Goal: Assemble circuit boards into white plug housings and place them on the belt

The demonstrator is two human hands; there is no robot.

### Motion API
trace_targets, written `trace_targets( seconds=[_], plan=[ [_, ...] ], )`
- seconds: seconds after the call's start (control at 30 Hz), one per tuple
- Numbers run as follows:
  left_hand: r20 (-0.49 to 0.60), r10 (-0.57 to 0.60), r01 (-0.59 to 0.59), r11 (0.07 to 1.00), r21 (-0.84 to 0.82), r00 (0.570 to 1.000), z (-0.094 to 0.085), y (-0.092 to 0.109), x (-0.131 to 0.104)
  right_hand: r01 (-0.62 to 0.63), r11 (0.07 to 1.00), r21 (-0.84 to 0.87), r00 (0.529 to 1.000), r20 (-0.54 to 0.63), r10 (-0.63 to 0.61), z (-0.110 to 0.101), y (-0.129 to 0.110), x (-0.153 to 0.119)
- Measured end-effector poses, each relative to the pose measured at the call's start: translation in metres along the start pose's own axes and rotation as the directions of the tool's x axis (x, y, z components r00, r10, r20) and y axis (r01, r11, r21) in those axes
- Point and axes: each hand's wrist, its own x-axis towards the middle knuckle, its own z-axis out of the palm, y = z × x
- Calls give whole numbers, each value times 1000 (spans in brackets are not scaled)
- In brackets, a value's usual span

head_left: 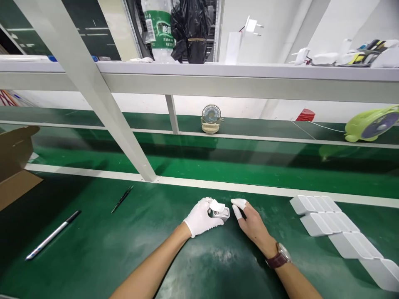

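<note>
A small white box-like case (222,214) with a raised flap and something metallic inside is held by my left hand (202,219), which wears a white glove. Just right of the case is my right hand (249,218), with white finger cots on the thumb and index finger. Those two fingertips are apart with nothing between them, and they do not touch the case. On the green table (124,249), several white boxes (330,224) stand in stepped rows at the right.
A silver pen-like tool (52,235) and black tweezers (122,199) lie at the left. An open cardboard box (18,166) stands at the far left. A slanted metal post (106,108) meets the white strip behind my hands. Farther back is a small fan (211,118).
</note>
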Motion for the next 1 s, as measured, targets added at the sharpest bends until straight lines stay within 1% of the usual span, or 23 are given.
trace_targets(
  seconds=[0.1, 0.17, 0.23, 0.3, 0.37, 0.43, 0.5, 0.57, 0.63, 0.73, 0.83, 0.9, 0.93, 1.0],
  plan=[
    [41, -44, 46, 998, -46, 998, 1, -1, -2, 59, 992, -115, 996, 66, -51, 4, 5, -1],
    [19, -79, 80, 993, -86, 997, 0, -3, -3, 102, 980, -171, 990, 112, -83, 8, 3, -3],
    [-49, -102, 96, 989, -111, 994, -4, -5, 0, 135, 967, -217, 985, 133, -107, 11, 1, -5],
    [-160, -138, 115, 983, -145, 977, -13, -8, 8, 159, 955, -252, 983, 134, -128, 14, 0, -6],
    [-292, -174, 134, 979, -152, 940, -29, -11, 20, 173, 944, -280, 982, 122, -144, 15, 0, -7],
    [-413, -201, 158, 978, -135, 889, -49, -15, 37, 185, 935, -301, 981, 110, -159, 17, 0, -8],
    [-510, -222, 193, 975, -111, 831, -69, -19, 54, 195, 928, -318, 980, 103, -170, 18, 0, -8],
    [-578, -244, 228, 968, -101, 779, -86, -24, 71, 200, 921, -334, 979, 94, -178, 18, 0, -8],
    [-620, -267, 258, 960, -106, 738, -97, -31, 85, 204, 915, -349, 979, 86, -185, 19, 0, -8],
    [-672, -297, 268, 952, -151, 678, -103, -42, 99, 210, 907, -364, 978, 79, -195, 20, -1, -8],
    [-714, -318, 215, 948, -235, 624, -103, -53, 100, 215, 902, -374, 977, 80, -199, 20, -2, -9],
    [-717, -329, 159, 942, -296, 614, -102, -58, 95, 218, 900, -376, 976, 86, -201, 19, -2, -9],
    [-710, -335, 132, 936, -327, 619, -102, -60, 91, 220, 900, -377, 975, 89, -201, 19, -2, -9],
    [-683, -344, 88, 920, -381, 644, -101, -61, 83, 224, 898, -378, 975, 96, -203, 19, -2, -9]
  ],
)
